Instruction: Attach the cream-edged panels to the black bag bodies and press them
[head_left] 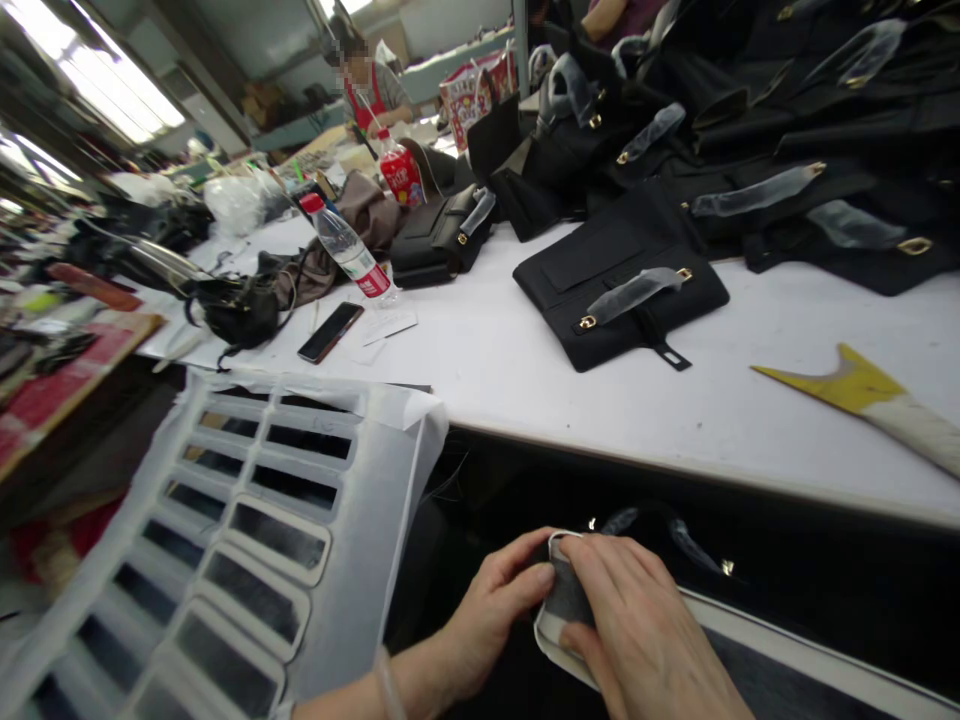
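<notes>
Panel [568, 597], pale-rimmed, is held before the white table [480, 355], pinched at its edge by the fingers of the left hand [491, 610] and clasped by those of the right hand [637, 608]. Left, by the table's near edge, a slotted tray [367, 480] is set; on the table, a black bag [619, 265] is laid.

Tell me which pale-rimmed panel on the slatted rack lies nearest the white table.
The uppermost pale-rimmed panel in the picture; the other panels on the slatted rack lie below it, farther from the white table.
</notes>
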